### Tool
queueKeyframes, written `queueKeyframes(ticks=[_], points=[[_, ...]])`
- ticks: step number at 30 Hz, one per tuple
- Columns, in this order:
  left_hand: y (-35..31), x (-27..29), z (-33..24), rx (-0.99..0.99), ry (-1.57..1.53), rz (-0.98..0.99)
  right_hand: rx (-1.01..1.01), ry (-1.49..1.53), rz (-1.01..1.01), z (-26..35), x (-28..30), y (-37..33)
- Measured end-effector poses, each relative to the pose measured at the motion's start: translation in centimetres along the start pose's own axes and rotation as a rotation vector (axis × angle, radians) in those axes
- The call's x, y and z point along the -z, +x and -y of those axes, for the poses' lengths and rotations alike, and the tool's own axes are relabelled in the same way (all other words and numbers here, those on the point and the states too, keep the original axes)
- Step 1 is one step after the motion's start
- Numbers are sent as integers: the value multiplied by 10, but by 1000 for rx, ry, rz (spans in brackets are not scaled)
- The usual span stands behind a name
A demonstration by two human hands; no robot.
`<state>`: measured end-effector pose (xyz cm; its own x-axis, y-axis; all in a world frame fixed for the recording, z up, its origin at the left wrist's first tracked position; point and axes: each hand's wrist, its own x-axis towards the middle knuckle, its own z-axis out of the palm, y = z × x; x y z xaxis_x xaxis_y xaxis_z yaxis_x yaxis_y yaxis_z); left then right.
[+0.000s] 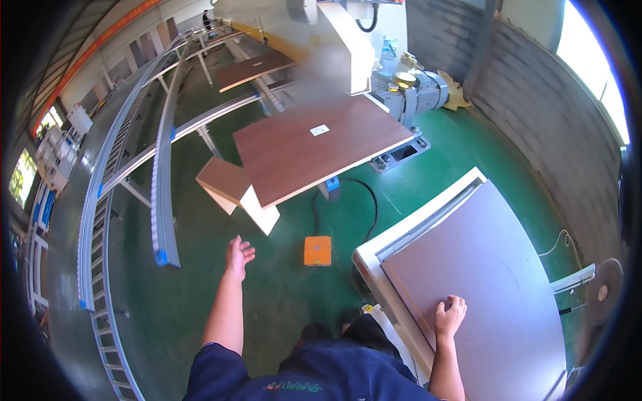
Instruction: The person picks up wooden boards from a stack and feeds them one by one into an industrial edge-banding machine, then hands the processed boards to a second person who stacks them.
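My left hand point(239, 257) is held in the air over the green floor, palm partly up and fingers apart, with nothing in it. Just beyond it, a small brown piece with pale sides point(226, 179) juts out beside a large brown board point(287, 144). The board has a pale edge and a white label point(319, 130), and its far side lies by the machine. On the right, my right hand point(449, 315) rests with bent fingers, thumb apart, on a large smooth grey panel point(495, 267). No object shows in its grasp.
An orange box point(317, 250) sits on the floor ahead, near a black cable point(374, 207). Long roller rails point(164, 167) run along the left. Another brown board point(257, 69) lies farther back. A grey motor point(428, 90) stands near the right wall; a round disc point(603, 292) is at far right.
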<state>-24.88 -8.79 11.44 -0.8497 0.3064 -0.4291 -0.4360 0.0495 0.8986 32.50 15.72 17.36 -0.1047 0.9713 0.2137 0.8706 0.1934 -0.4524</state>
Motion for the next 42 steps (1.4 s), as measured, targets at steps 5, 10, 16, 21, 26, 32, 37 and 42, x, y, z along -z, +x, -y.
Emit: queueKeyframes(ticks=[5, 10, 16, 21, 26, 32, 37, 42], points=[[54, -62, -71, -64, 10, 67, 95, 230, -48, 69, -45, 84], [84, -88, -104, -26, 305, 3, 22, 717, 120, 130, -129, 177], [115, -102, -103, -149, 245, 56, -294, 1223, 551, 218, -203, 269], [106, -99, -101, -95, 179, 11, -566, 1532, 711, 274, -247, 301], [102, -121, -119, -58, 223, -4, -628, 1670, 830, 298, -270, 320], [169, -127, -130, -223, 123, -82, -653, 1642, 731, 307, -286, 327], [209, -125, -155, -578, 565, -358, -744, 1845, 554, 310, -329, 341], [241, -136, -203, -461, 560, -483, -718, 1865, 593, 350, -298, 323]])
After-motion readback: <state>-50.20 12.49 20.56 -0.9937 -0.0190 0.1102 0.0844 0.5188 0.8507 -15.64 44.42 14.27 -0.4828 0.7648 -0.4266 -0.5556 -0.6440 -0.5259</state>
